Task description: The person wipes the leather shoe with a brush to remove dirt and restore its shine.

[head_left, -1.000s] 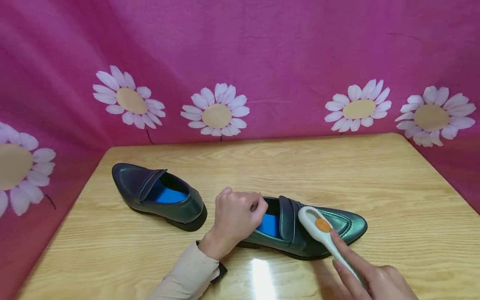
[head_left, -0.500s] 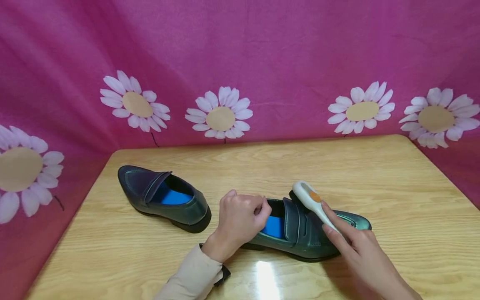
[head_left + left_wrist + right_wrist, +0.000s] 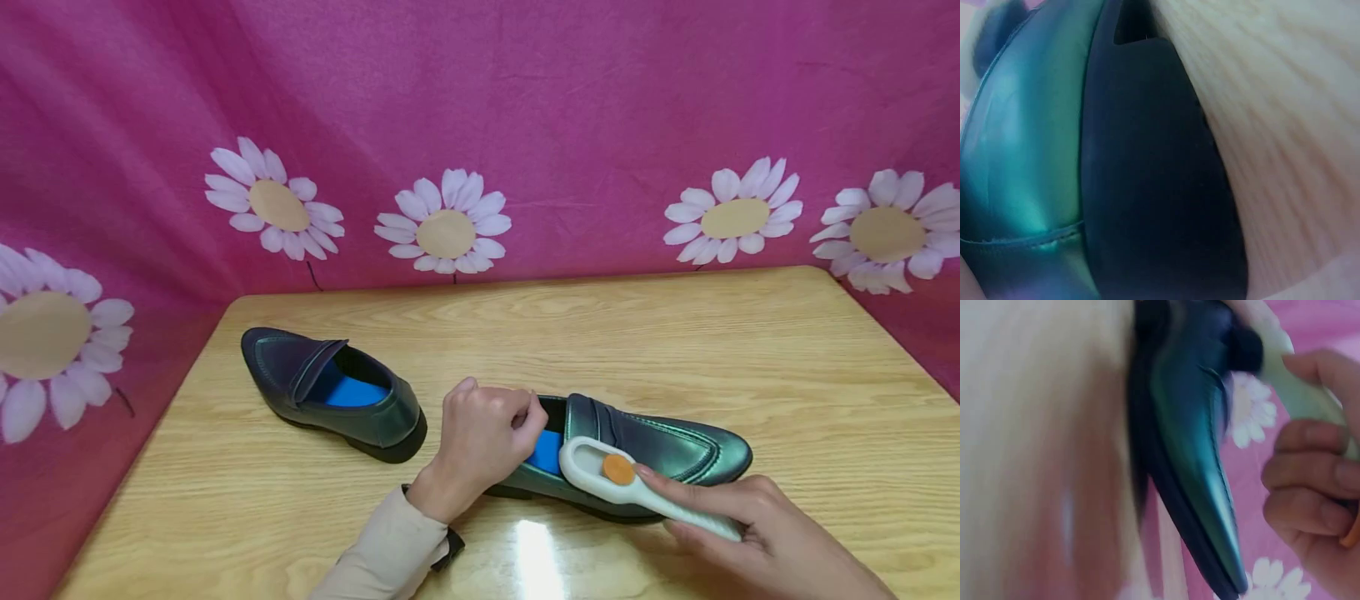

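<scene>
A dark green metallic loafer (image 3: 675, 450) with a blue insole lies on the table, toe to the right. My left hand (image 3: 480, 437) grips it at the heel end, covering that part; the left wrist view shows its green side and black heel (image 3: 1160, 162) close up. My right hand (image 3: 765, 517) holds a pale shoe brush (image 3: 588, 475) with an orange button by its handle. The brush head overlaps the near side of the loafer beside the strap. In the right wrist view, dark bristles (image 3: 1247, 351) sit against the loafer's upper, and fingers curl round the handle.
The matching loafer (image 3: 330, 392) stands to the left, toe pointing back left. Behind the wood-grain table (image 3: 480, 333) hangs a pink cloth (image 3: 585, 100) with white daisies, which also runs along both sides.
The brush went from the vamp to the loafer's far side, then back to its near side by the strap. My left hand keeps its hold at the heel.
</scene>
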A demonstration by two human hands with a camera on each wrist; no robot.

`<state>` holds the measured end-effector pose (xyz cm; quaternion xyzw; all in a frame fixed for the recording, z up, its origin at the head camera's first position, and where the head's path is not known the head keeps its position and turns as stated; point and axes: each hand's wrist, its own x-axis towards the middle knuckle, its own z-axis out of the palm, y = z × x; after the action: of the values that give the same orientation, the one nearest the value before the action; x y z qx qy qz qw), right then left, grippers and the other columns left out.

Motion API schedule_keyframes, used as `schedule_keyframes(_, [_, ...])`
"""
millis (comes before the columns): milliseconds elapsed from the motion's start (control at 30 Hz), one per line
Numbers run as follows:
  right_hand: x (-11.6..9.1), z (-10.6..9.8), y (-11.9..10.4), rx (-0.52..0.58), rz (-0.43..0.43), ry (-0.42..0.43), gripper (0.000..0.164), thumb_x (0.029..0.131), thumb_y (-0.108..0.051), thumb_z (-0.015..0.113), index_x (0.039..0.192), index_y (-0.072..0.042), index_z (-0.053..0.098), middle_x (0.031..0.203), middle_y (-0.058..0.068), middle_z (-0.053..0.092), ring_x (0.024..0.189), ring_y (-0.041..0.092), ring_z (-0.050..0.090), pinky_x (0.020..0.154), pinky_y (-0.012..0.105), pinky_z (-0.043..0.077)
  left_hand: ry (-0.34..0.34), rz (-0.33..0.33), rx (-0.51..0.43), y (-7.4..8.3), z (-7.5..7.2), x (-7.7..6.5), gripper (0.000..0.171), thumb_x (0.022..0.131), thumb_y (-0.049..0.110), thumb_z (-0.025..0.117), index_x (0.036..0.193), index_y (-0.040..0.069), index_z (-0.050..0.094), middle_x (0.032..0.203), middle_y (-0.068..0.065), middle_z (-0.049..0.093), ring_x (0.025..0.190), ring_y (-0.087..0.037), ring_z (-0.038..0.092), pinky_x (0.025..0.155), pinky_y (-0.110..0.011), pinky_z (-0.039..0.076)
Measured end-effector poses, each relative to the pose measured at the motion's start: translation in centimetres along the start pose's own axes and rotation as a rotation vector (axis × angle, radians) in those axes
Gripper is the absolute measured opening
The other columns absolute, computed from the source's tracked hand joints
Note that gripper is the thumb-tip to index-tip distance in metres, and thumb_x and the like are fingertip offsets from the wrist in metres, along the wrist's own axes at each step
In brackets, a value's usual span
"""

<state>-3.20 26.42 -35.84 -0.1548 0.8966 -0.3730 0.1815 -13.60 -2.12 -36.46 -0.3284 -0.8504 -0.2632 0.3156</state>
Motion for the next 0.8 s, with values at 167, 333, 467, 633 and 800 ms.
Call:
schedule_keyframes(167, [-0.5, -0.6, 0.6, -0.029, 0.085, 0.026, 0.043, 0.097, -0.033, 0.057, 0.139, -0.03, 0.051, 0.105, -0.01, 0.063, 0.09, 0.015, 0.05, 0.061, 0.026, 0.043, -0.008, 0.0, -0.008, 0.1, -0.1, 0.1, 0.044, 0.083, 0.012, 0.061, 0.045, 0.02, 0.041, 0.042, 0.011, 0.033, 0.037, -0.004, 0.026, 0.05, -0.022, 0.016])
schedule_keyframes(333, [0.8, 0.4, -1.0, -0.081, 0.085, 0.22, 0.046, 0.097, -0.04, 0.055, 0.142, -0.04, 0.044, 0.127, 0.004, 0.06, 0.104, 0.02, 0.051, 0.071, 0.031, 0.05, -0.017, -0.002, -0.02, 0.1, -0.2, 0.1, 0.043, 0.084, 0.012, 0.061, 0.045, 0.02, 0.043, 0.042, 0.01, 0.033, 0.038, -0.004, 0.027, 0.049, -0.022, 0.017])
schedule_keyframes(467, [1.9, 1.1, -1.9, -0.181, 0.07, 0.382, 0.051, 0.097, -0.041, 0.054, 0.145, -0.04, 0.038, 0.136, 0.011, 0.054, 0.096, 0.019, 0.053, 0.065, 0.025, 0.047, -0.007, 0.006, -0.02, 0.0, -0.2, 0.2, 0.044, 0.084, 0.012, 0.061, 0.045, 0.019, 0.042, 0.042, 0.01, 0.033, 0.038, -0.004, 0.027, 0.049, -0.022, 0.017])
schedule_keyframes(633, [1.8, 1.0, -1.7, -0.201, 0.003, 0.411, 0.051, 0.095, -0.033, 0.06, 0.144, -0.034, 0.044, 0.121, 0.012, 0.064, 0.081, 0.015, 0.053, 0.058, 0.022, 0.044, -0.007, 0.007, -0.014, 0.0, -0.2, 0.1, 0.044, 0.083, 0.012, 0.061, 0.045, 0.02, 0.041, 0.042, 0.01, 0.032, 0.038, -0.004, 0.026, 0.05, -0.022, 0.016])
schedule_keyframes(800, [0.4, 0.4, -0.5, -0.054, -0.018, 0.143, 0.045, 0.094, -0.031, 0.062, 0.137, -0.036, 0.052, 0.115, 0.001, 0.064, 0.095, 0.015, 0.052, 0.066, 0.021, 0.048, -0.033, 0.01, -0.005, 0.1, -0.3, 0.2, 0.044, 0.083, 0.012, 0.06, 0.045, 0.02, 0.042, 0.041, 0.011, 0.032, 0.037, -0.004, 0.026, 0.05, -0.022, 0.017])
